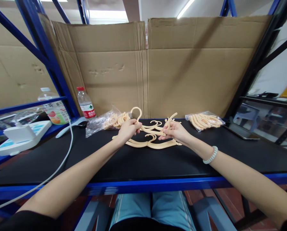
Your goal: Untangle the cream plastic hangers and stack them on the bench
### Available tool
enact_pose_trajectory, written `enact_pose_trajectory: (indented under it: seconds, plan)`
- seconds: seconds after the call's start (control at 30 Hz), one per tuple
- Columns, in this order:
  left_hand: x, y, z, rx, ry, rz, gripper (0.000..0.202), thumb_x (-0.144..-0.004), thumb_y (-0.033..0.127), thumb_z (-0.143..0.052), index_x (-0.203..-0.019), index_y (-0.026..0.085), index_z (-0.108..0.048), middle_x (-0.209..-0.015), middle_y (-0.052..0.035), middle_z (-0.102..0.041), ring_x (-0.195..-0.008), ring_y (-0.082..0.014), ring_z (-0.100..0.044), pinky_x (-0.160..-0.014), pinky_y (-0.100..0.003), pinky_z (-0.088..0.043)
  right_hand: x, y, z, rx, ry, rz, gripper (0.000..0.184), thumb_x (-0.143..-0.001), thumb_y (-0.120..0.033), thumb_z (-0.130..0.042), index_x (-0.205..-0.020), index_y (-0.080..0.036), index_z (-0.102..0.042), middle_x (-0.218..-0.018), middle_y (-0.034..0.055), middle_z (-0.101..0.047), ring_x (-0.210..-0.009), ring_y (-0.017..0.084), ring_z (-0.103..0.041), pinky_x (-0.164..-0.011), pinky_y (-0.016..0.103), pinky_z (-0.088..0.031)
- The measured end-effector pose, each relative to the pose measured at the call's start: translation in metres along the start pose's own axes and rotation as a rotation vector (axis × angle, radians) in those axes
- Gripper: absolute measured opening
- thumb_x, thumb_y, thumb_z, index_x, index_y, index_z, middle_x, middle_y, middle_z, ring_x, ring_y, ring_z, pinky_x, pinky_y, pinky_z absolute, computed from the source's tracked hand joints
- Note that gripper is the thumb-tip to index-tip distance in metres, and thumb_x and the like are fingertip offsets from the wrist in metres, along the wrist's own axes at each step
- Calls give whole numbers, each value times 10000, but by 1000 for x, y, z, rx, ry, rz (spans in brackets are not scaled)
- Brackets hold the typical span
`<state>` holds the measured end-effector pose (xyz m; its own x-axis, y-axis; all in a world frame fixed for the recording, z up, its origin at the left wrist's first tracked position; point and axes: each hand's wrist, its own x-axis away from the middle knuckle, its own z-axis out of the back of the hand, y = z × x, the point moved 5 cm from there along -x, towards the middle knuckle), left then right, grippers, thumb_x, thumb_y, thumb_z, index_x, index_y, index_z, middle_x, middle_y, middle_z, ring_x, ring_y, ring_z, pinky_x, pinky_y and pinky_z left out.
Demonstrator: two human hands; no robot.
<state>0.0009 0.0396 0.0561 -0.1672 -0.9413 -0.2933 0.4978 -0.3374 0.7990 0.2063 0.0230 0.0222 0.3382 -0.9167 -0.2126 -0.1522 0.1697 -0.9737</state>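
Observation:
My left hand (128,131) pinches a cream plastic hanger piece (136,109) below its upright hook. A slim arm (151,131) runs from there toward my right hand (176,131). Between the fingers of that right hand is a second cream hanger piece (170,118), tilted up to the right. Its tip is close to the arm's end; whether the two are joined I cannot tell. Below both hands, cream hangers (161,146) lie on the black tabletop (138,163), with more hanger hooks (156,122) visible just behind.
Clear bags of cream hanger parts lie at the back left (109,121) and back right (204,121). A red-capped bottle (87,104) stands at the left. A power strip (22,138) with a white cable (69,146) is farther left. Cardboard (193,70) walls the back.

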Motion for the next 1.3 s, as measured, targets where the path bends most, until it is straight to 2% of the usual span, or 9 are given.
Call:
enact_pose_trajectory:
  seconds: [0.2, 0.3, 0.47, 0.67, 0.87, 1.03, 1.17, 1.3]
  plan:
    - [-1, 0, -4, 34, -13, -33, 205, -764, 339, -524, -686, 151, -546, -552, -2, -590, -429, -88, -473, -465, -224, -385, -1, 2, 2, -45, 39, -51, 230, -738, -162, -712, -721, -163, -482, -714, 40, -675, -672, 212, -716, -679, 333, -619]
    - [3, 4, -6, 39, -13, -60, 208, -774, 344, -527, -696, 152, -538, -560, 0, -591, -425, -85, -469, -462, -221, -391, -1, 2, 5, -38, 124, -69, 192, -787, -93, -635, -702, -163, -477, -703, 35, -656, -670, 205, -715, -707, 345, -618]
    - [10, 11, -8, -3, 5, -111, 257, -788, 387, -533, -663, 166, -501, -579, -5, -606, -439, -91, -493, -467, -221, -399, 0, 2, 10, -45, 242, -77, 242, -785, -10, -574, -667, -173, -439, -700, 23, -645, -666, 193, -713, -753, 384, -610]
    - [11, 12, -9, -105, 16, -197, 275, -799, 400, -511, -638, 183, -458, -592, -6, -621, -468, -106, -514, -466, -223, -378, 2, 7, 13, -61, 110, -269, 202, -835, -20, -494, -686, -153, -472, -687, 41, -636, -752, 211, -718, -806, 386, -582]
    - [11, 14, -9, -139, -1, -237, 261, -816, 403, -496, -695, 172, -516, -607, -11, -624, -508, -120, -527, -470, -221, -369, 3, 8, 18, -143, -39, -379, 190, -832, -25, -515, -693, -144, -463, -715, 49, -652, -835, 241, -711, -866, 374, -545]
    - [10, 11, -10, -147, -10, -269, 247, -830, 392, -490, -725, 171, -531, -608, -11, -629, -525, -125, -536, -494, -226, -386, 2, 12, 24, -138, -38, -389, 186, -819, -38, -553, -698, -148, -463, -771, 69, -676, -840, 246, -710, -878, 382, -539]
    - [11, 12, -11, -149, -10, -291, 249, -831, 384, -495, -692, 177, -506, -602, -6, -623, -525, -124, -535, -499, -224, -387, 3, 12, 22, -95, -38, -364, 153, -830, -86, -568, -706, -147, -500, -703, 39, -657, -805, 221, -716, -870, 367, -549]
    - [12, 13, -11, -147, -4, -296, 252, -833, 376, -498, -679, 177, -497, -609, -9, -631, -520, -122, -531, -499, -224, -383, 3, 10, 20, -94, -17, -355, 196, -795, -23, -557, -661, -150, -492, -668, 25, -645, -762, 198, -718, -932, 393, -513]
